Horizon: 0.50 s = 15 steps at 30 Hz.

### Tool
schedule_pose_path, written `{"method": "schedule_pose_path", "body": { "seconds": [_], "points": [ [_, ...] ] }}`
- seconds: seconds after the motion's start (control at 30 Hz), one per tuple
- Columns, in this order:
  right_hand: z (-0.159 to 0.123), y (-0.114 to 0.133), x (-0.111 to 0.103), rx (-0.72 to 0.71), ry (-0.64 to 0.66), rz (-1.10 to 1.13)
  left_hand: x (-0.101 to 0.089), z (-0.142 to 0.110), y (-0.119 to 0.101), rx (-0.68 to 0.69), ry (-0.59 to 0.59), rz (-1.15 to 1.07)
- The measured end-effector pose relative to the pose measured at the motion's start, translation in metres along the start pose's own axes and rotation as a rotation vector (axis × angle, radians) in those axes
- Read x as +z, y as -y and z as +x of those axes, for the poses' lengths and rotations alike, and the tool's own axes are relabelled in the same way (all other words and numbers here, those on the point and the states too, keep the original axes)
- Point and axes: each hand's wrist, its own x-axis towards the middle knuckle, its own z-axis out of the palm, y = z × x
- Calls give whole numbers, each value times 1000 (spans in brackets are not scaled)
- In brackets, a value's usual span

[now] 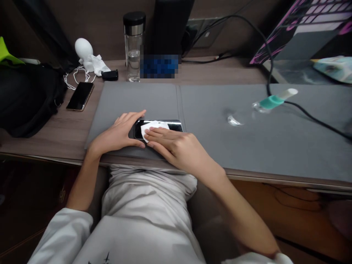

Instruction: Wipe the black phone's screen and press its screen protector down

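A dark smartphone (176, 125) lies sideways on a grey desk mat (220, 154), its screen facing up. My right hand (178, 145) presses a folded white wipe (145, 129) onto the screen, fingers flat and close together over it. Around the phone's left end, my left hand (118, 134) is spread, index finger beyond the far edge and thumb by the near edge. Whether those fingertips touch the phone is hard to make out. The hand and wipe hide the middle of the screen.
To the right are a spray bottle (272, 102) with teal liquid lying down and a clear cap (233, 121). A black cable (308, 116) crosses the mat. Behind stands a glass water bottle (134, 55). At left are another phone (80, 96) and a black bag (30, 99).
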Motion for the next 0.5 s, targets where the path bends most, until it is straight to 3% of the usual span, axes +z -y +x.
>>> {"method": "schedule_pose_path", "body": {
  "seconds": [0.27,0.5],
  "points": [
    [-28,-20,-19,85,-24,-22,-1,-1,-4,-8,-19,31],
    [-30,-32,-25,120,9,44,-2,2,-2,109,-89,111]
  ]
}}
